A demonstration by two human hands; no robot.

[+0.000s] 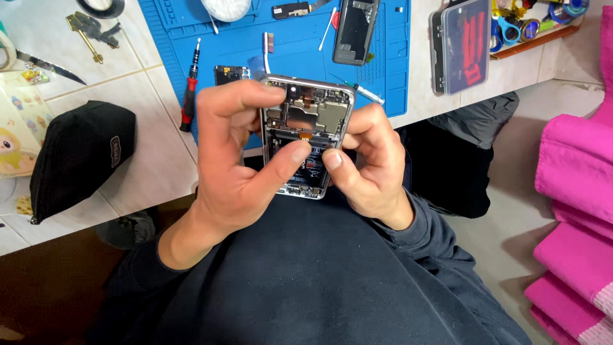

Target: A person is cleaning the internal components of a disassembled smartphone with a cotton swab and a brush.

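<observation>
I hold an opened smartphone (306, 121) with its back cover off, so the circuit board, metal shields and battery show. My left hand (236, 160) grips its left edge, index finger on the top corner and thumb pressing on the battery area. My right hand (370, 160) holds the right edge, its thumb tip on the middle of the phone next to my left thumb. The phone hovers above my lap at the table's front edge.
A blue repair mat (287, 38) lies on the tiled table with a red-handled screwdriver (189, 96), a toothbrush (267, 54), a phone back cover (355, 30) and small parts. A black pouch (76, 156) sits left, a clear tool box (461, 45) right, pink cloth (575, 191) far right.
</observation>
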